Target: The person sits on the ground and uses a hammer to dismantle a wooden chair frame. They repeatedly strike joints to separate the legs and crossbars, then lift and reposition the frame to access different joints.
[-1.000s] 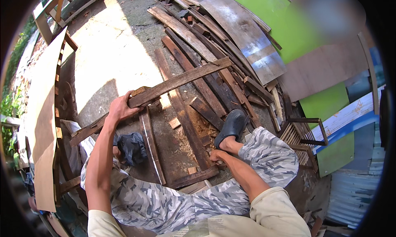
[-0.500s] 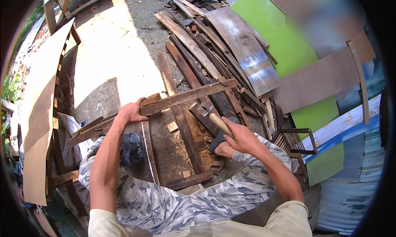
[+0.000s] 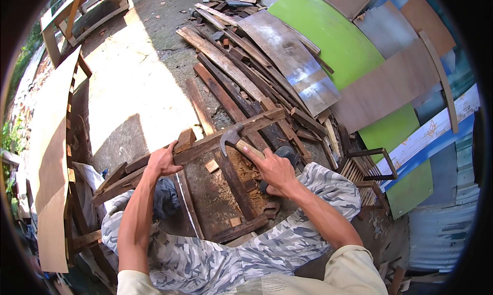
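Observation:
A long wooden beam (image 3: 199,151) lies slanted across in front of my knees. My left hand (image 3: 163,161) is closed round it, thumb on the near side, fingertips by a small wooden block (image 3: 185,140) that sits against the beam's far side. In my right hand (image 3: 276,170) is a claw hammer (image 3: 232,135), gripped by its wooden handle. The hammer's head is at the beam, right of the block; whether it touches I cannot tell. Below the beam, a dark wooden strip (image 3: 239,189) lies on the ground among sawdust, beside a small pale offcut (image 3: 212,165).
A heap of old planks (image 3: 226,51) stretches away ahead on the right. Past it lie a grey sheet (image 3: 292,58) and a bright green panel (image 3: 328,33). A slatted wooden frame (image 3: 367,171) stands to the right. A long board (image 3: 51,166) runs along the left.
The hammer has moved up and left, from beside the beam to the beam, its head turned. The beam's right end sits a little lower in view. My left hand keeps hold of the beam.

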`<act>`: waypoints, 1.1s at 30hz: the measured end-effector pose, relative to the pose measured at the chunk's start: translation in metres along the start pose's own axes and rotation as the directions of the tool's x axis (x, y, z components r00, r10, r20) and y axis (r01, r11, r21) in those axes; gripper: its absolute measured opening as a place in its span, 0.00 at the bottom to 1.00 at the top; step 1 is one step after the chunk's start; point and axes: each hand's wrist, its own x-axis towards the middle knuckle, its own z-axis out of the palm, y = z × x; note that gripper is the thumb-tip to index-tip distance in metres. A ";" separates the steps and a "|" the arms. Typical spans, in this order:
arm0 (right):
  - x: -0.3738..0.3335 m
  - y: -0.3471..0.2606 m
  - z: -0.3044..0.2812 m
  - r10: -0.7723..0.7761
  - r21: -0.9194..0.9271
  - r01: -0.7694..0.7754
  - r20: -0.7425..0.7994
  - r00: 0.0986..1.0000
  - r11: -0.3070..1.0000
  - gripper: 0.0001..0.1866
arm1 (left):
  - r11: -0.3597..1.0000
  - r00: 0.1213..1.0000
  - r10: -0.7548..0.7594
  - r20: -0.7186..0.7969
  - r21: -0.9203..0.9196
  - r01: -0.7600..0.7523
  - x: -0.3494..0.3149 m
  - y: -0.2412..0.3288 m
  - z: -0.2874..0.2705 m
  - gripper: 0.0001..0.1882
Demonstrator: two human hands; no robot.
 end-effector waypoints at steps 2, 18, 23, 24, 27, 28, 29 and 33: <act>0.006 0.009 0.003 0.064 -0.051 -0.068 -0.068 0.996 0.996 0.35 | 1.000 1.000 -0.016 0.021 0.015 0.016 0.000 0.003 0.001 0.56; 0.012 0.003 0.002 0.172 -0.034 -0.171 0.026 0.985 0.985 0.35 | 0.999 0.999 -0.034 0.015 0.008 0.033 -0.001 0.011 0.001 0.55; 0.009 0.012 0.006 0.087 -0.032 -0.089 -0.036 0.996 0.996 0.32 | 1.000 0.999 0.022 -0.044 0.010 -0.022 -0.003 0.005 0.005 0.55; 0.014 0.019 0.005 0.183 -0.027 -0.185 -0.061 0.981 0.982 0.32 | 1.000 1.000 0.000 -0.024 0.019 0.000 -0.001 0.004 0.007 0.55; 0.016 0.017 0.004 0.285 0.000 -0.287 -0.090 0.954 0.958 0.31 | 0.999 0.999 -0.036 0.002 0.030 0.036 0.001 0.010 0.003 0.55; 0.013 0.014 0.004 0.273 0.012 -0.273 -0.093 0.958 0.962 0.31 | 0.999 0.999 -0.031 -0.009 0.022 0.031 0.001 0.009 0.005 0.55; 0.010 0.010 0.004 0.259 0.025 -0.258 -0.097 0.961 0.966 0.31 | 1.000 0.999 -0.026 -0.020 0.014 0.026 0.000 0.007 0.006 0.55; 0.002 0.010 0.009 0.005 -0.006 -0.005 -0.083 0.997 1.000 0.31 | 1.000 1.000 0.001 -0.025 0.015 -0.001 0.000 0.005 0.001 0.54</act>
